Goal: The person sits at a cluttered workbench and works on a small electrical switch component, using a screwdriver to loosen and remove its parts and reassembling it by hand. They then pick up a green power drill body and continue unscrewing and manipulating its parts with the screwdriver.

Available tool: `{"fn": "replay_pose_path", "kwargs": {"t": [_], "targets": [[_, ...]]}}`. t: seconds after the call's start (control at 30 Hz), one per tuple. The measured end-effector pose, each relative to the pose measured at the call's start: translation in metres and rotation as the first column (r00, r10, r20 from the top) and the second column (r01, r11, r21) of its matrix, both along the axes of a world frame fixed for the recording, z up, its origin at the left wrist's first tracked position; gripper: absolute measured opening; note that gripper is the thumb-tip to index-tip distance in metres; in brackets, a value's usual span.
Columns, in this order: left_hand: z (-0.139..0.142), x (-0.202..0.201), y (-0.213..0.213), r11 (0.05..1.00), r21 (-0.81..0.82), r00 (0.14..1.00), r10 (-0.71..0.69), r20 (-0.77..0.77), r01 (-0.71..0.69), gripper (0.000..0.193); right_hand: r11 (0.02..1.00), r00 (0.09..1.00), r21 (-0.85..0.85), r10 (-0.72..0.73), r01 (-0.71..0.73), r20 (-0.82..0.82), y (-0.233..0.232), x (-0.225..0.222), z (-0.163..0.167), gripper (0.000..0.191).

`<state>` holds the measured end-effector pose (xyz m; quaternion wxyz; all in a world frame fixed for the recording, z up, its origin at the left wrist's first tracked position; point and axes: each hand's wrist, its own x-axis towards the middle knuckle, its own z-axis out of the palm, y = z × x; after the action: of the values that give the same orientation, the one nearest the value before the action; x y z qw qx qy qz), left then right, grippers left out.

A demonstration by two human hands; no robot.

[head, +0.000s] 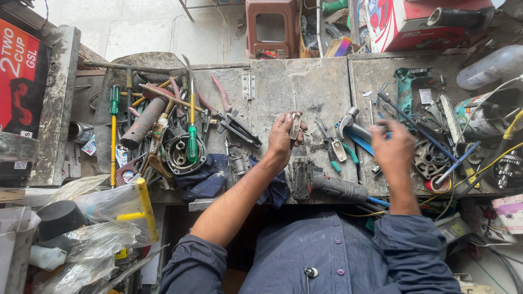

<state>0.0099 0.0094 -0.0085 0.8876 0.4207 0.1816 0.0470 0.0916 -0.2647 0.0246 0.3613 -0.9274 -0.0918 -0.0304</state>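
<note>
The left hand (281,137) pinches a small flat rectangular metal part (295,126) between thumb and fingertips, holding it upright just above the worn grey metal workbench (310,87). The right hand (393,148) is curled, knuckles up, over a blue-handled tool (360,140) beside a chrome pipe fitting (348,123); whether it grips anything cannot be determined. A grey power-tool body (324,184) lies at the near bench edge, between the forearms.

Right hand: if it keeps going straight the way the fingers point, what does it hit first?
The right hand points away from the body, up the bench. First in line looks like the thin blue rod crossing just past the fingertips, then the teal tool casing. Depth is unclear; the hand may pass above them.
</note>
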Motion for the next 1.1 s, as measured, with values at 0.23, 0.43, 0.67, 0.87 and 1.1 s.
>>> {"fn": "replay_pose_path", "kwargs": {"t": [0.23, 0.43, 0.67, 0.87, 1.1], "targets": [[0.000, 0.001, 0.002, 1.000, 0.005, 1.000, -0.021, 0.011, 0.020, 0.036, 0.852, 0.910, -0.320, 0.400, -0.413, -0.110, 0.093, -0.002, -0.025, 0.020], [0.003, 0.001, 0.002, 0.996, -0.071, 0.997, -0.057, 0.056, 0.060, 0.036, 0.735, 0.850, -0.511, 0.526, -0.446, 0.015, 0.115, 0.000, -0.041, 0.013], [0.008, -0.003, -0.003, 0.990, -0.077, 0.991, -0.117, 0.067, 0.122, 0.040, 0.758, 0.850, -0.464, 0.527, -0.458, 0.022, 0.115, -0.001, -0.053, 0.012], [0.016, -0.003, -0.005, 0.989, -0.043, 0.989, -0.143, 0.048, 0.145, 0.035, 0.918, 0.911, -0.068, 0.396, -0.391, 0.117, 0.116, -0.004, -0.030, 0.018], [0.012, -0.006, -0.009, 0.990, -0.020, 0.984, -0.137, 0.112, 0.140, 0.034, 0.876, 0.926, 0.430, 0.325, -0.217, -0.194, 0.090, -0.034, 0.017, 0.016]]}}
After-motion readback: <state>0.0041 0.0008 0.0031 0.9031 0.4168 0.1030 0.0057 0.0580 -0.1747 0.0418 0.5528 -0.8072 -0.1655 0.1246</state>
